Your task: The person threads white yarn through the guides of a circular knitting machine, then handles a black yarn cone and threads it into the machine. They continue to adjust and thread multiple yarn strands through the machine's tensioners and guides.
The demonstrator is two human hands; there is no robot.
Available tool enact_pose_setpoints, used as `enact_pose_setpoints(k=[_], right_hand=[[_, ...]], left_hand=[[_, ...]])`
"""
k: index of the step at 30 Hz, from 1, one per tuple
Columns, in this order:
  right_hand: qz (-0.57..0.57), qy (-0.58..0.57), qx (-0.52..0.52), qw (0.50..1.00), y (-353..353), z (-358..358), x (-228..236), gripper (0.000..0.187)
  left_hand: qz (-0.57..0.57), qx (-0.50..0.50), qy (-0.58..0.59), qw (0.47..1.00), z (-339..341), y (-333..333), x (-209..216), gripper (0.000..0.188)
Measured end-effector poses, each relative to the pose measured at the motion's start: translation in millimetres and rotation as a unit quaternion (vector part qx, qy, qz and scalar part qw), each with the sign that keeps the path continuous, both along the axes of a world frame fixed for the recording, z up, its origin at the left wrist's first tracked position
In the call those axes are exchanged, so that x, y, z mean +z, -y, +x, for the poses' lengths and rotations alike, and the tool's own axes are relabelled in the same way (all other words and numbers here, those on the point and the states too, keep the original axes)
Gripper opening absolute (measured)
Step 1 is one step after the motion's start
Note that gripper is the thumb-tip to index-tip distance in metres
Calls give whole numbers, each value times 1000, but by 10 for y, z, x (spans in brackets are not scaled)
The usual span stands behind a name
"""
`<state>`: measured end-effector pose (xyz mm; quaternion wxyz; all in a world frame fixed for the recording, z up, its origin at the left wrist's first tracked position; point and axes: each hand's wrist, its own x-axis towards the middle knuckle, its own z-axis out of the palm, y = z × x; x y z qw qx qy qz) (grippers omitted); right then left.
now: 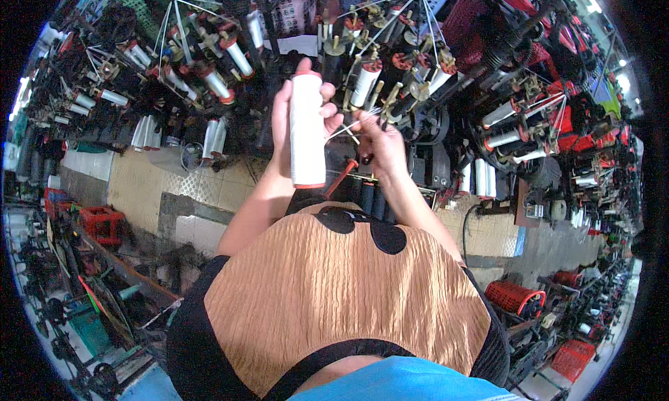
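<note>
Because the left hand (281, 133) wraps its grip around the white spool (308, 133) in front of the torso (341, 282), the right hand (382, 144), its grip narrowed on a white thread (341, 130), can presumably hold it taut.

- Left hand (281, 115) grips a large white thread bobbin (308, 133) with red ends.
- Right hand (382, 144), fingers bent, is at a white thread (341, 130) just beside it.
- Smaller white bobbins (366, 84) sit on machinery beyond.
- Red crate (102, 225) at left; red basket (514, 298) at right.
</note>
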<state>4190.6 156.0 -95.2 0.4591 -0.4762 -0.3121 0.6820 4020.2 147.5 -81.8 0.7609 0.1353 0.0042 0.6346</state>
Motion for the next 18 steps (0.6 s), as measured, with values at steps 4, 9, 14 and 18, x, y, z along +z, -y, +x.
enact_pose_setpoints(k=[4, 9, 14, 18], right_hand=[[207, 84, -5, 975, 42, 351, 251, 17], [475, 336, 41, 812, 43, 451, 439, 16], [358, 320, 39, 876, -28, 503, 383, 15], [299, 295, 63, 905, -76, 588, 308, 15]], left_hand=[[-40, 54, -237, 969, 135, -11, -119, 32], [145, 115, -556, 811, 209, -39, -111, 24], [175, 60, -637, 749, 299, -67, 31, 26], [107, 50, -684, 720, 339, -125, 92, 22]])
